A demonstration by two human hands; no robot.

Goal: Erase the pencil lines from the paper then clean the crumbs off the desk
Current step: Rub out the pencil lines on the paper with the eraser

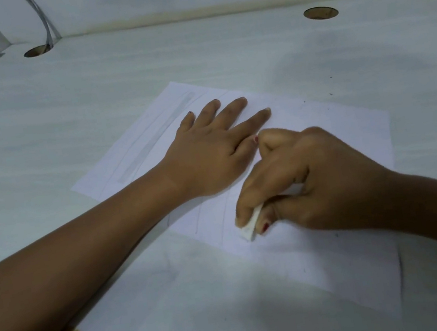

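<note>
a white sheet of paper point(320, 132) lies on the pale desk point(86, 100), turned at an angle, with faint pencil lines point(197, 220) showing near its lower left edge; no writing on it can be read. the right hand point(299, 178) pinches a white eraser point(250, 223) between thumb and fingers, its tip pressed to the paper beside those lines. the left hand point(209, 149) lies flat and spread on the paper, holding nothing. small dark crumbs point(330, 86) dot the desk beyond the paper's far edge. two round cable holes point(320, 13) sit further back.
</note>
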